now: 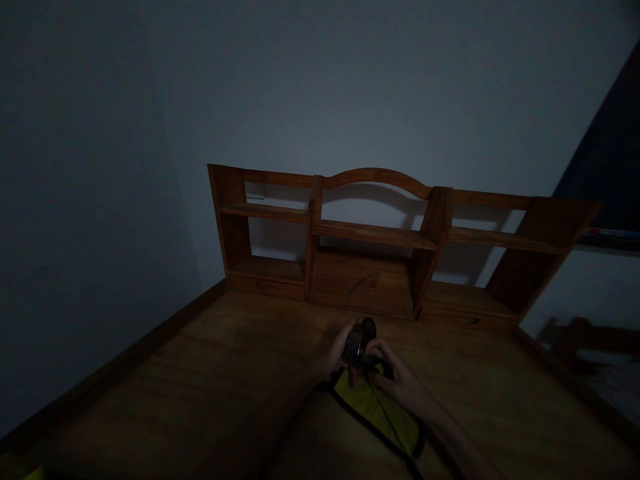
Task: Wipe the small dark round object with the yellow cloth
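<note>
Between my hands is a small, dark, glossy object point(355, 343) with two rounded parts that look like the lenses of sunglasses or goggles; the dim light hides its exact kind. My left hand point(334, 356) grips its left side, fingers curled around it. On its lower right, my right hand point(391, 373) closes with thumb and fingers pinching a dark part of it. Directly below both hands, a yellow-green cloth piece point(373, 408) with black edging, perhaps a pouch, lies on the wooden desk top point(235, 360). The right forearm passes over its right side.
A wooden shelf unit point(370, 233) with open compartments stands along the back of the desk against the wall. A raised wooden edge point(165, 343) runs along the left side. A wall socket point(254, 190) shows behind the left shelf. Something yellow point(34, 474) shows at the lower left corner.
</note>
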`<move>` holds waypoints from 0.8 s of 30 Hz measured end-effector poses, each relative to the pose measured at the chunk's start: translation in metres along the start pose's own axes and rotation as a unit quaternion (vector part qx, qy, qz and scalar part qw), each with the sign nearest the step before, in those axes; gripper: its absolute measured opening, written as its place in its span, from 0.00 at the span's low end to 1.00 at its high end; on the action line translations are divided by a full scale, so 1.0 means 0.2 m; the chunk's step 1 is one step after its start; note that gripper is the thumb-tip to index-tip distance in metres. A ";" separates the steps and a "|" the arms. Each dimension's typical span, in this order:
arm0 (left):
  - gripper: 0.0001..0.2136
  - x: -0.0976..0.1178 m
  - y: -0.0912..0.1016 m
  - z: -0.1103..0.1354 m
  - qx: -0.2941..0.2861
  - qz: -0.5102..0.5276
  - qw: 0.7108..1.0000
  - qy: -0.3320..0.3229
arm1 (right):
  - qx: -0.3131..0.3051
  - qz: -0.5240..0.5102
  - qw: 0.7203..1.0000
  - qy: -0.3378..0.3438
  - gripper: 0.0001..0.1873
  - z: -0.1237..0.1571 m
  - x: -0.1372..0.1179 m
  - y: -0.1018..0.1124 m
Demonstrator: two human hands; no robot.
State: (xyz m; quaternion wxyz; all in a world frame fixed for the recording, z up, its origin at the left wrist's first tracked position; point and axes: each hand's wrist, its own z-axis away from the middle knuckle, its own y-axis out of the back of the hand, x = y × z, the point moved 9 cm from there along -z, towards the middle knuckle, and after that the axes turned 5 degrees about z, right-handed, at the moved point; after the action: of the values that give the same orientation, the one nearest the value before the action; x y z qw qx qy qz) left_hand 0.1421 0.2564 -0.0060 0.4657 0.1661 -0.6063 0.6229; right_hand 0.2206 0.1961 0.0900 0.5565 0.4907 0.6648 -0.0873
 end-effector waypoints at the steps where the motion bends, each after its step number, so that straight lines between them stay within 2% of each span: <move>1: 0.31 0.00 0.00 0.00 0.001 -0.006 1.000 0.005 | 0.005 0.016 1.000 0.004 0.15 0.00 -0.01 0.01; 4: 0.31 -0.02 -0.02 -0.01 -0.010 -0.015 0.999 0.027 | 0.018 0.079 0.997 0.014 0.17 0.00 -0.03 0.03; 7: 0.30 0.00 -0.02 0.00 0.000 -0.018 1.000 0.013 | 0.018 0.162 0.987 0.009 0.17 0.02 -0.03 0.02; 10: 0.32 0.03 0.00 0.01 0.021 -0.034 0.999 -0.007 | 0.016 0.258 0.966 0.017 0.16 0.03 -0.02 0.00; 14: 0.34 0.00 -0.01 0.00 -0.008 -0.054 0.998 0.020 | 0.021 0.363 0.931 0.040 0.20 0.03 -0.02 -0.02; 18: 0.36 -0.02 0.01 -0.03 -0.016 -0.069 0.997 0.027 | 0.021 0.422 0.906 0.029 0.19 0.03 -0.04 -0.02; 24: 0.39 -0.04 -0.02 -0.01 -0.054 -0.072 0.995 0.052 | 0.016 0.487 0.872 0.046 0.20 0.02 -0.11 -0.05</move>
State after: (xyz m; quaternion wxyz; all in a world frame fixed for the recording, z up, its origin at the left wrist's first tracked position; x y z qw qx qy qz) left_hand 0.1508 0.2541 -0.0102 0.5483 0.1514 -0.6003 0.5622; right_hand 0.2145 0.1762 0.1017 0.4893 0.7648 0.3646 0.2065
